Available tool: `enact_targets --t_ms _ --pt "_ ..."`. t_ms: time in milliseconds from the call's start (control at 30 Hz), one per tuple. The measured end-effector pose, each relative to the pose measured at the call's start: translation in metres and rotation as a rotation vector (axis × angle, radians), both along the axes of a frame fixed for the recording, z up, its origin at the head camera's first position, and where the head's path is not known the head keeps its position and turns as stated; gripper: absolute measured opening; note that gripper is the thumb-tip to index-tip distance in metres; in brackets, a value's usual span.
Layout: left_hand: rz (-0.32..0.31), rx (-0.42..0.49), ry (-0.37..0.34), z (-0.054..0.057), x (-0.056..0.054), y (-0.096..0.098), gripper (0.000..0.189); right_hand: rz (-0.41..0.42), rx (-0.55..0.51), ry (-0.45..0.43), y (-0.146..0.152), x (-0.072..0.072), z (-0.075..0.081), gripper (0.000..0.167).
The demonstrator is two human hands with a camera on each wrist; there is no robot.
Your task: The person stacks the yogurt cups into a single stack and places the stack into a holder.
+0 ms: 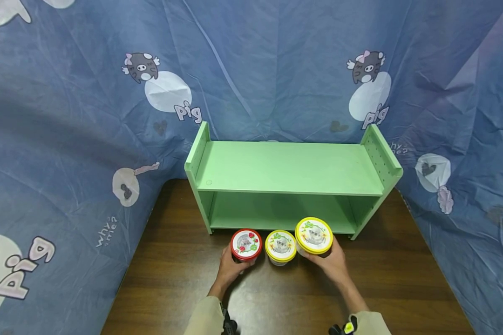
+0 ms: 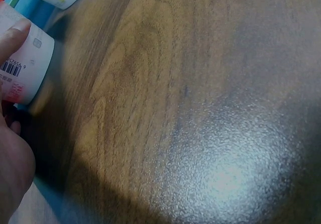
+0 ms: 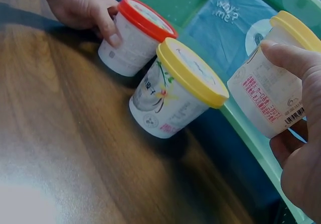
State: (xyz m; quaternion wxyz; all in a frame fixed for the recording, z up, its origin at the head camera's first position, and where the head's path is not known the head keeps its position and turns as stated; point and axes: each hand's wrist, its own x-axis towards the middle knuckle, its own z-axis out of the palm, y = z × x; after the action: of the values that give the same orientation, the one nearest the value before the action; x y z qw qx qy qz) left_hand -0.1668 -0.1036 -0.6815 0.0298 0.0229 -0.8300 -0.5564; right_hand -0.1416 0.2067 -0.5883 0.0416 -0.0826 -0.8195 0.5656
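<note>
My left hand [image 1: 229, 269] grips a red-lidded paper tub [image 1: 246, 244] with strawberry pictures on its lid, at the left of a row of tubs. In the right wrist view its thumb presses against the white side of that tub. My right hand [image 1: 333, 262] holds a yellow-lidded tub [image 1: 314, 236], raised above the table, its thumb on the printed side in the right wrist view. Between the hands a second yellow-lidded tub [image 1: 280, 246] stands upright on the table, with a flower printed on its side [image 3: 165, 101]. The left wrist view catches only part of the left hand [image 2: 15, 158].
A green two-tier shelf [image 1: 285, 167] stands behind the tubs, its lower board [image 1: 276, 209] just beyond them and raised side panels [image 1: 383, 160] at both ends. Blue printed cloth [image 1: 255, 70] hangs behind and around the brown wooden table [image 1: 285, 298].
</note>
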Motion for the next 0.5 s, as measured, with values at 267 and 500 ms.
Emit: enact_targets --t_ms 267,500 --pt "0.003 0.008 -0.005 0.0 -0.001 0.0 0.088 0.025 0.006 0.005 -0.01 -0.001 0.005 0.09" --pt "0.003 0.019 -0.002 -0.001 -0.001 0.0 0.086 0.039 -0.008 0.011 -0.018 -0.005 0.008 0.089"
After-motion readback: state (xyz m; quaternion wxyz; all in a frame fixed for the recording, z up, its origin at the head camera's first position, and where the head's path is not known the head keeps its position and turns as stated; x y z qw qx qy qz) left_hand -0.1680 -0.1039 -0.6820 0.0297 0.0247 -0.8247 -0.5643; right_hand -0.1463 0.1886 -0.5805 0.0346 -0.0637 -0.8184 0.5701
